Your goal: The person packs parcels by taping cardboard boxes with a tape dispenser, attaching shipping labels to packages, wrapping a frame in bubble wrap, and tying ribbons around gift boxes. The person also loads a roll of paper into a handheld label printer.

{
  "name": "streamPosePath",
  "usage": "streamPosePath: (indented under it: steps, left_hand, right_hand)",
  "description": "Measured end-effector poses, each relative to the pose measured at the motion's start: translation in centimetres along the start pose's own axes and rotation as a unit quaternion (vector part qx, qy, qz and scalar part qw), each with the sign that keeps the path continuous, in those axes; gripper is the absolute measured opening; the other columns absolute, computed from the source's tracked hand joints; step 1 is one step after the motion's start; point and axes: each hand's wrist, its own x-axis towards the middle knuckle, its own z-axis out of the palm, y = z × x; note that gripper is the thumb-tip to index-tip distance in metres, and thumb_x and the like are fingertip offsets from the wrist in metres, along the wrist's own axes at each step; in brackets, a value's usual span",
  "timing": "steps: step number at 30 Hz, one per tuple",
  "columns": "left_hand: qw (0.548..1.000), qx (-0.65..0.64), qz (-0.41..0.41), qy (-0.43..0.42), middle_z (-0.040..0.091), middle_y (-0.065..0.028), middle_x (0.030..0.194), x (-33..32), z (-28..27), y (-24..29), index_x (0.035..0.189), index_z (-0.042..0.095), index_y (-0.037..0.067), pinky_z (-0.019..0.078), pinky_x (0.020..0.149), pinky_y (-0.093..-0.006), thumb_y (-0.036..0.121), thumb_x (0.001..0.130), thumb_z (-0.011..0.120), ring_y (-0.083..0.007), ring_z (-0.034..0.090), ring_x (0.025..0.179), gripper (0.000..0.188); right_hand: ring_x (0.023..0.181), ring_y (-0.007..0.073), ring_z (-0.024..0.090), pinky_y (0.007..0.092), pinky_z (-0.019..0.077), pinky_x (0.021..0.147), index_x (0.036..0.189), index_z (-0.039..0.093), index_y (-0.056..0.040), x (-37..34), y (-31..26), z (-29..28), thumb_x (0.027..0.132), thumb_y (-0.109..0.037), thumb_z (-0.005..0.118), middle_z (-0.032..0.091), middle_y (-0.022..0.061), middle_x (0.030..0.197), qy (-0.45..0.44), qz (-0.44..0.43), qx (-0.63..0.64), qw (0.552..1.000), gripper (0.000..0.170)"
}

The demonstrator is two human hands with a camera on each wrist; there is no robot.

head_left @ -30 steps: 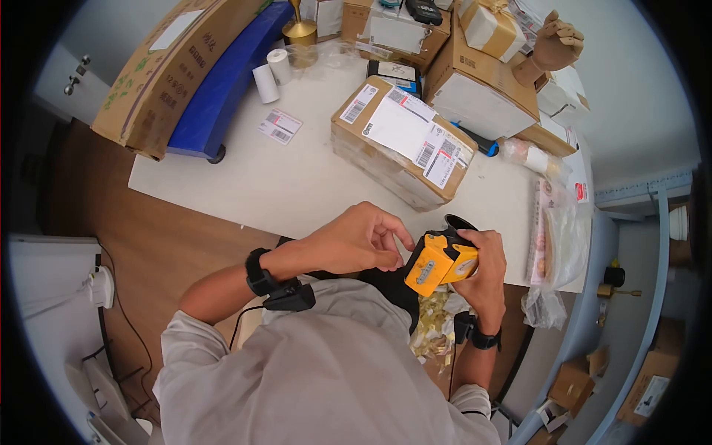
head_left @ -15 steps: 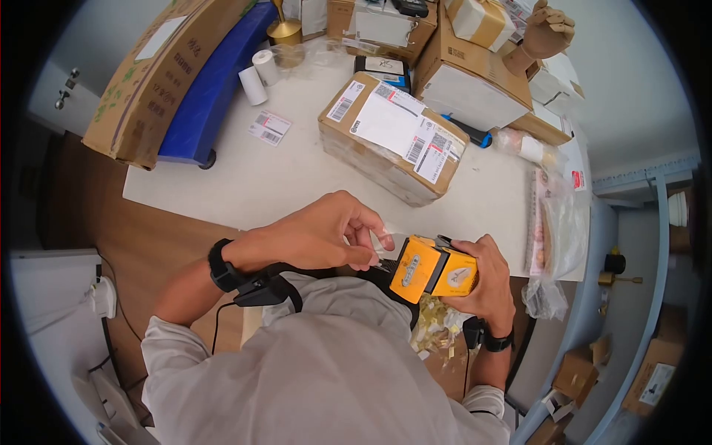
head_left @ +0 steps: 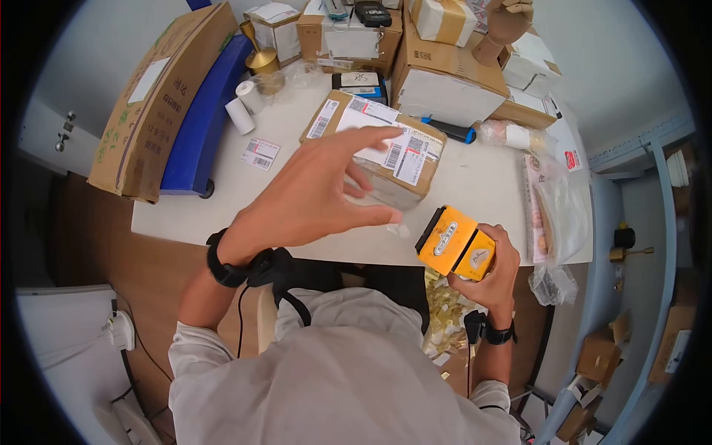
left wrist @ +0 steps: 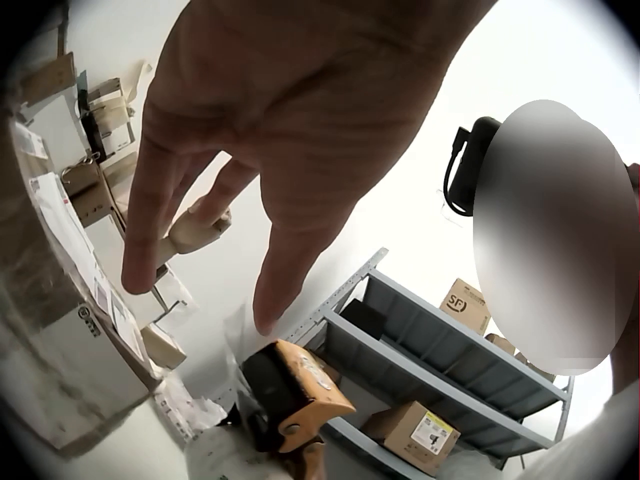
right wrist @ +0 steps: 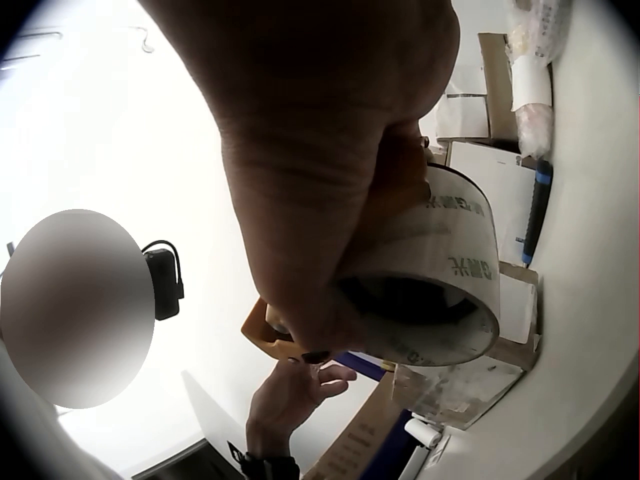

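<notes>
Fingers and thumb of the left hand (head_left: 304, 189) are spread apart, over the near side of a taped carton (head_left: 397, 193) bearing labels. A bit of clear film (head_left: 399, 230) shows at the thumb tip; in the left wrist view, film (left wrist: 240, 345) lies between thumb and dispenser. Whether it sticks to the thumb I cannot tell. Right of the left hand, the right hand (head_left: 498, 274) grips a yellow tape dispenser (head_left: 452, 241), tilted above the table's near edge. Its roll of printed clear tape (right wrist: 465, 225) shows beside the right palm in the right wrist view.
A long carton (head_left: 141, 122) and blue stand (head_left: 189, 137) occupy the left. White rolls (head_left: 239, 116) and a loose label (head_left: 261, 153) lie nearby. Stacked boxes (head_left: 445, 96), a blue-black tool (head_left: 460, 133) and a wooden hand (head_left: 504, 28) are behind; plastic packaging (head_left: 560, 215) lies right.
The left hand has moved up and away from the dispenser, its curled fingers spreading out. The dispenser has turned and shifted slightly up and right, still in the right hand.
</notes>
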Motion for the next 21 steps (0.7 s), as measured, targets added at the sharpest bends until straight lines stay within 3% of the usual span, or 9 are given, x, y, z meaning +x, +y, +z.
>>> streamPosePath:
  steps: [2, 3, 8, 11, 13, 14, 17, 18, 21]
  left_hand:
    - [0.941, 0.199, 0.26, 0.091, 0.051, -0.0165, 0.143, 2.3, -1.5, -0.8, 0.15, 0.043, 0.012, 0.0518, 0.101, -0.0402, 0.014, 0.066, 0.09, -0.0273, 0.06, 0.121, 0.097]
    - [0.914, 0.284, 0.282, 0.063, 0.038, -0.0163, 0.154, 3.8, -2.5, -1.3, 0.152, 0.041, 0.013, 0.0397, 0.114, -0.05, 0.019, 0.06, 0.093, -0.0332, 0.04, 0.141, 0.106]
    - [0.861, 0.44, 0.252, 0.043, 0.043, -0.0179, 0.15, 9.5, -4.2, -5.5, 0.151, 0.04, 0.011, 0.0267, 0.118, -0.0544, 0.037, 0.049, 0.096, -0.0354, 0.032, 0.145, 0.119]
    - [0.872, 0.43, 0.233, -0.016, 0.051, -0.0185, 0.139, 9.3, -4.0, -5.0, 0.149, 0.043, 0.008, 0.0369, 0.111, -0.0513, 0.047, 0.053, 0.092, -0.0381, 0.043, 0.136, 0.115]
    - [0.89, 0.434, 0.115, 0.077, 0.057, -0.0207, 0.123, 7.3, -2.3, -4.3, 0.144, 0.046, 0.0, 0.0495, 0.094, -0.0482, 0.064, 0.059, 0.085, -0.0386, 0.059, 0.118, 0.113]
    - [0.889, 0.437, 0.114, 0.076, 0.057, -0.0207, 0.123, 6.4, -1.3, -3.8, 0.144, 0.046, 0.0, 0.0495, 0.094, -0.0482, 0.064, 0.059, 0.085, -0.0386, 0.059, 0.118, 0.113]
    - [0.872, 0.466, -0.003, 0.148, 0.059, -0.0238, 0.11, 3.9, 1.1, -3.2, 0.134, 0.048, -0.013, 0.0568, 0.07, -0.0446, 0.082, 0.066, 0.07, -0.0374, 0.07, 0.082, 0.119]
    - [0.878, 0.46, -0.046, 0.123, 0.059, -0.0244, 0.109, 3.2, 1.4, -2.6, 0.134, 0.049, -0.011, 0.0565, 0.068, -0.044, 0.079, 0.073, 0.066, -0.0374, 0.07, 0.08, 0.11]
    - [0.875, 0.445, -0.011, 0.19, 0.061, -0.0204, 0.103, 2.3, 1.5, -2.8, 0.128, 0.056, -0.008, 0.056, 0.067, -0.0426, 0.067, 0.086, 0.063, -0.0344, 0.07, 0.077, 0.087]
  right_hand:
    - [0.077, 0.0261, 0.067, 0.0316, 0.0528, 0.073, 0.115, 0.059, -0.004, 0.1, -0.1, -0.2, 0.056, -0.016, 0.086, 0.065, 0.012, 0.091, 0.019, 0.016, 0.023, 0.999, 0.066]
    - [0.077, 0.0261, 0.067, 0.0316, 0.0528, 0.073, 0.115, 0.059, -0.004, 0.1, 0.0, -0.2, 0.056, -0.016, 0.086, 0.065, 0.012, 0.091, 0.026, 0.014, 0.023, 0.999, 0.066]
    - [0.079, 0.0249, 0.067, 0.0317, 0.053, 0.075, 0.115, 0.058, -0.0027, -0.1, 0.7, 0.0, 0.057, -0.016, 0.088, 0.066, 0.012, 0.093, 0.049, 0.022, 0.03, 0.998, 0.066]
    - [0.08, 0.0246, 0.067, 0.0324, 0.0532, 0.075, 0.114, 0.058, -0.0019, -0.4, 0.9, 0.0, 0.058, -0.016, 0.087, 0.066, 0.0121, 0.094, 0.053, 0.037, 0.034, 0.997, 0.065]
    - [0.08, 0.0245, 0.067, 0.0326, 0.0532, 0.076, 0.114, 0.058, -0.0015, -0.3, 1.2, 0.1, 0.058, -0.016, 0.087, 0.066, 0.0124, 0.094, 0.064, 0.047, 0.043, 0.996, 0.065]
    - [0.081, 0.0245, 0.067, 0.0329, 0.0532, 0.076, 0.114, 0.058, -0.0011, -0.4, 1.4, 0.2, 0.058, -0.015, 0.087, 0.066, 0.0127, 0.094, 0.069, 0.058, 0.05, 0.995, 0.065]
    - [0.081, 0.0245, 0.067, 0.0328, 0.0533, 0.076, 0.113, 0.058, -0.0006, 0.2, 2.0, 0.4, 0.058, -0.015, 0.087, 0.066, 0.0131, 0.094, 0.078, 0.065, 0.049, 0.994, 0.064]
    - [0.081, 0.0245, 0.067, 0.0328, 0.0533, 0.076, 0.113, 0.058, -0.0006, 0.5, 2.2, 0.5, 0.058, -0.015, 0.087, 0.066, 0.0131, 0.094, 0.08, 0.066, 0.049, 0.993, 0.064]
    - [0.082, 0.0247, 0.067, 0.0327, 0.0533, 0.077, 0.113, 0.059, -0.0008, 1.6, 2.6, 0.7, 0.058, -0.014, 0.086, 0.067, 0.0134, 0.095, 0.079, 0.061, 0.028, 0.995, 0.062]
